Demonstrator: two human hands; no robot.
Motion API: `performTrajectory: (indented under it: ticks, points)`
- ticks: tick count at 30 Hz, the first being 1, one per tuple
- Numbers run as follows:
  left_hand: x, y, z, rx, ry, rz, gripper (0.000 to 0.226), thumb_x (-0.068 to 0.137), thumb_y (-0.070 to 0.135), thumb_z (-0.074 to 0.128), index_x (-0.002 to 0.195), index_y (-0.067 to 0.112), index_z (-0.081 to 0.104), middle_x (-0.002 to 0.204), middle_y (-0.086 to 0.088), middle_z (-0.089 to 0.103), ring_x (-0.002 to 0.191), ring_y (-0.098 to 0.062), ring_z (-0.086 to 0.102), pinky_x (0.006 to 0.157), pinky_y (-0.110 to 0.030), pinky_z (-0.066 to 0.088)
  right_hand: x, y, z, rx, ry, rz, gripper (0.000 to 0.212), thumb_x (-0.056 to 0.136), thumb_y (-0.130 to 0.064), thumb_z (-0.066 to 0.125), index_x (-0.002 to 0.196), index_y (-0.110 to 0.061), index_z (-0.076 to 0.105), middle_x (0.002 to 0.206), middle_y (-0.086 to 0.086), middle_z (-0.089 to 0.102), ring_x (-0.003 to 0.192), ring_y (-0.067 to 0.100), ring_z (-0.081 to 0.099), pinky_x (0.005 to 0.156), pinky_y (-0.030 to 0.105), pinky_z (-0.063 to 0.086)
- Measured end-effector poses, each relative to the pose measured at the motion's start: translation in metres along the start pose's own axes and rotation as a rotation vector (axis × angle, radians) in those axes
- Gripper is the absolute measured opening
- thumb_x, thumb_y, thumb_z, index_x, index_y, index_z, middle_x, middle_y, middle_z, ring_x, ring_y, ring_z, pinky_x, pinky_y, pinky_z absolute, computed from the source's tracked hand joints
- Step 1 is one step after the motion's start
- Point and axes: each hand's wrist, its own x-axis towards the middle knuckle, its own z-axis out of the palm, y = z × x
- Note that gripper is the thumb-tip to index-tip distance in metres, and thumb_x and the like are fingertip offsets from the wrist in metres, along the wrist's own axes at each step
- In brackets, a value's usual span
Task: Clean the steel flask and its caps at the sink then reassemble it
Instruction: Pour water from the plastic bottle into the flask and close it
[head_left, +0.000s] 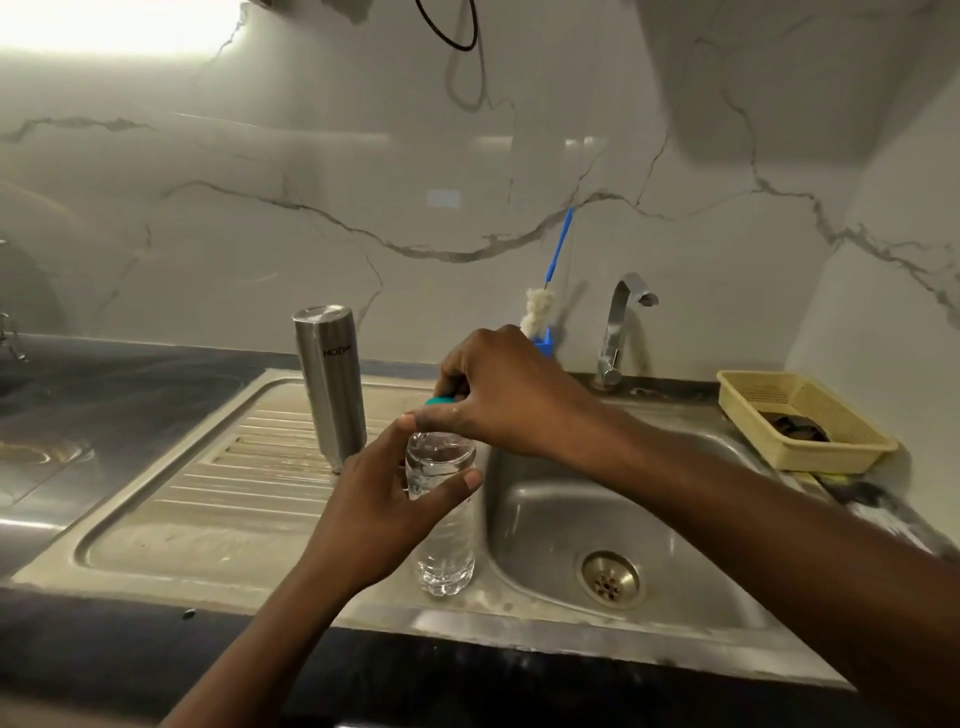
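INSPECTOR: Bench front edge, dark, is noted nearest. What is held just beyond it?

OPERATOR: A clear plastic bottle, seemingly stood on the sink rim, is gripped round its shoulder by the left hand. Its teal cap is pinched by the right hand. Both hands are thus clamped on the one bottle.

INSPECTOR: Which faults are to be expected?

OPERATOR: If the cap is freed while the thin wall is squeezed, any contents are likely to be spilled. The bottle could also be tipped into the basin.

INSPECTOR: And the steel flask?

OPERATOR: It is stood untouched on the drainboard, farther back and to the left. It is judged inverted, since its lettering reads upside down. A brushed finish is shown; no flask caps can be made out.
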Motion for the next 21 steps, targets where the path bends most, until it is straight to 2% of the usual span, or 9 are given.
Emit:
performTrajectory:
  ticks: [4,8,13,15,17,19,21]
  points:
    - [-0.003,-0.002,-0.004,-0.003,-0.025,0.012,0.049,0.082,0.048,0.084,0.126,0.043,0.062,0.110,0.020,0.077,0.100,-0.002,0.074,0.090,-0.045,0.061,0.001,-0.003,0.000,-0.014,-0.035,-0.037,0.036,0.086,-0.051,0.079,0.092,-0.016,0.082,0.077,-0.007,0.072,0.067,0.007,0.065,0.056,0.010,0.037]
    - [-0.003,-0.003,-0.006,-0.003,-0.073,0.019,0.056,0.083,0.044,0.086,0.133,0.041,0.061,0.114,0.018,0.076,0.103,-0.003,0.074,0.093,-0.044,0.061,0.002,0.003,-0.005,0.054,-0.089,-0.106,0.031,0.085,-0.046,0.083,0.088,-0.016,0.082,0.074,-0.007,0.074,0.067,0.006,0.069,0.058,0.014,0.049]
    - [-0.004,-0.003,-0.007,0.019,-0.109,0.031,0.057,0.083,0.050,0.085,0.133,0.040,0.061,0.114,0.019,0.075,0.102,-0.004,0.074,0.090,-0.042,0.062,0.004,0.014,-0.017,0.201,-0.238,-0.185,0.027,0.086,-0.034,0.086,0.104,-0.015,0.083,0.086,-0.012,0.074,0.076,0.004,0.069,0.064,0.014,0.049]
    - [-0.005,-0.003,-0.006,0.024,-0.111,0.028,0.055,0.082,0.048,0.085,0.130,0.038,0.062,0.111,0.020,0.076,0.098,-0.004,0.075,0.089,-0.040,0.063,0.007,0.018,-0.025,0.199,-0.327,-0.240,0.028,0.089,-0.028,0.084,0.113,-0.015,0.081,0.092,-0.014,0.072,0.083,0.006,0.069,0.070,0.017,0.052]
    - [-0.005,-0.004,-0.004,0.017,-0.105,0.016,0.056,0.081,0.049,0.085,0.129,0.037,0.062,0.111,0.021,0.076,0.099,-0.003,0.075,0.090,-0.040,0.063,0.013,0.019,-0.034,0.217,-0.425,-0.263,0.030,0.091,-0.017,0.081,0.121,-0.012,0.078,0.106,-0.007,0.076,0.097,0.009,0.072,0.085,0.024,0.059]
    - [-0.005,-0.005,-0.004,0.004,-0.106,0.002,0.061,0.079,0.054,0.085,0.132,0.036,0.060,0.114,0.022,0.075,0.102,-0.003,0.074,0.093,-0.040,0.062,0.019,0.019,-0.040,0.241,-0.504,-0.285,0.031,0.092,-0.007,0.077,0.124,-0.008,0.076,0.119,0.002,0.077,0.110,0.013,0.072,0.100,0.034,0.058]
    - [-0.005,-0.007,-0.004,-0.001,-0.107,-0.001,0.066,0.077,0.058,0.084,0.134,0.037,0.059,0.117,0.022,0.075,0.105,-0.003,0.074,0.095,-0.040,0.062,0.024,0.019,-0.043,0.220,-0.527,-0.315,0.031,0.093,-0.004,0.075,0.124,-0.007,0.075,0.123,0.004,0.075,0.114,0.014,0.071,0.104,0.039,0.056]
